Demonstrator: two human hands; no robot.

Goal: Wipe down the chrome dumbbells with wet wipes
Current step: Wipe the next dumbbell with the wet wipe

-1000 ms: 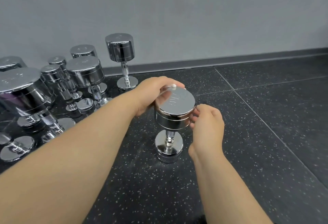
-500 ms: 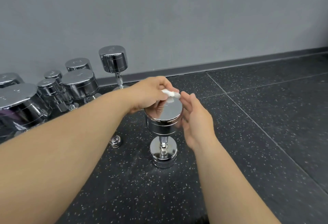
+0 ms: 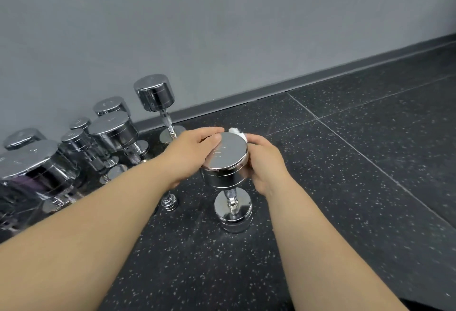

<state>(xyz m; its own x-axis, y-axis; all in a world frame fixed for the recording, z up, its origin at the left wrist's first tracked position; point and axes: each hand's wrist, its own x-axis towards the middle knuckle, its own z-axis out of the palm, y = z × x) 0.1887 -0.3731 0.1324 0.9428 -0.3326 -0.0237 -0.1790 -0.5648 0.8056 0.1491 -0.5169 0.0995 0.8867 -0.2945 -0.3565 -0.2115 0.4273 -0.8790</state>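
Note:
A chrome dumbbell (image 3: pixel 225 160) stands upright on the dark speckled floor in the middle of the view. My left hand (image 3: pixel 195 154) grips the left side of its top head, with the thumb lying on the flat top. My right hand (image 3: pixel 262 165) wraps the right side of the same head. It holds a crumpled white wet wipe (image 3: pixel 237 132) against the far rim, and only a small tuft of the wipe shows above the fingers. The knurled handle and the bottom head (image 3: pixel 233 214) are visible below both hands.
Several chrome dumbbells (image 3: pixel 111 133) stand clustered at the left along the grey wall, one taller one (image 3: pixel 154 94) nearest the middle. A small dumbbell end (image 3: pixel 169 203) sits under my left wrist. A dark baseboard (image 3: pixel 320 74) runs along the wall. Rubber floor tiles extend to the right.
The wipe has gone from my left fingers to my right hand, which now wraps the head's right side. My left hand has shifted to grip the left rim. The camera has tilted.

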